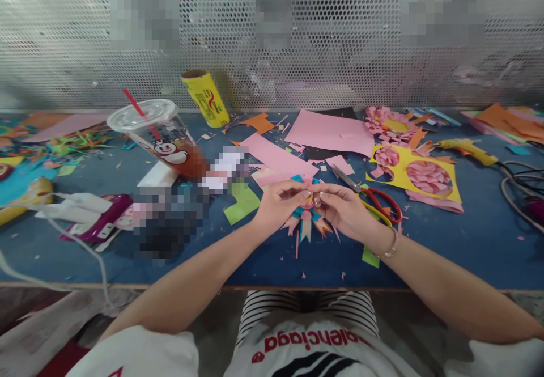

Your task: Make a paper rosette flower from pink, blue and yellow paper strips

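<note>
A small paper rosette (306,228) in pink, blue and orange, with notched strips fanning out toward me, is between my hands above the blue table. My left hand (278,204) pinches its middle from the left with thumb and forefinger. From the right, my right hand (346,210) pinches the same middle, where a bit of yellow shows. The fingers hide much of the rosette's centre. Just beyond my right wrist lie scissors (389,206) with red and yellow handles, their blades pointing away to the left. A green paper scrap (242,203) is left of my left hand.
Pink paper sheets (329,132) lie behind my hands. At right are a yellow card (455,181) with round cutouts and a yellow glue gun (471,150) with cables. A drink cup (187,153) with a straw and a yellow tube (210,102) stand left. A perforated metal panel (331,42) rises behind.
</note>
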### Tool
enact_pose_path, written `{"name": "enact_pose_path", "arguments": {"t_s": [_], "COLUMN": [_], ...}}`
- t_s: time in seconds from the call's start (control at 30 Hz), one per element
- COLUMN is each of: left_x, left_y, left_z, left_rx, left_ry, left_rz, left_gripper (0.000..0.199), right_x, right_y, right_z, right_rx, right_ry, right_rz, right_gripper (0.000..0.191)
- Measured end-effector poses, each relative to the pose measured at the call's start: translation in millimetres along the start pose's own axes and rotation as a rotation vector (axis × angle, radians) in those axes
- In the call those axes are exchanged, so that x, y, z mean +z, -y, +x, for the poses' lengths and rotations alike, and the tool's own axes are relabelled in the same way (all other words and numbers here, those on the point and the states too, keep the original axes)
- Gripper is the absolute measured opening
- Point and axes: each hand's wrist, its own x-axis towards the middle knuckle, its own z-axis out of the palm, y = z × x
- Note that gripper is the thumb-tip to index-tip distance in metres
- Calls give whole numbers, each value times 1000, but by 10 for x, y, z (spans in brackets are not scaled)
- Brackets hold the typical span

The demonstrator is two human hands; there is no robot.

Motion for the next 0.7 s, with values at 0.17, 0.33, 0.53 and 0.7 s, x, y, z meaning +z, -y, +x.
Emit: {"name": "enact_pose_path", "arguments": {"t_s": [0.17, 0.33, 0.53, 0.7], "left_x": [-66, -81, -70, -88], "left_y": [82, -78, -266, -243], "left_z": [23, -49, -139, -135], "left_rx": [-127, -121, -5, 8], "left_ry": [52, 316, 604, 669], "left_rz": [-115, -166, -179, -156], "left_gripper": [11, 13, 6, 5], "right_x": [-69, -121, -119, -85], "right_y": [60, 212, 256, 260], "right_z": [-57, -188, -269, -261], "right_rx": [-264, -698, -899, -875], "right_ry": [118, 334, 562, 614], "right_rz": [-472, -901, -855, -836], "right_gripper": [21, 30, 31, 31]}}
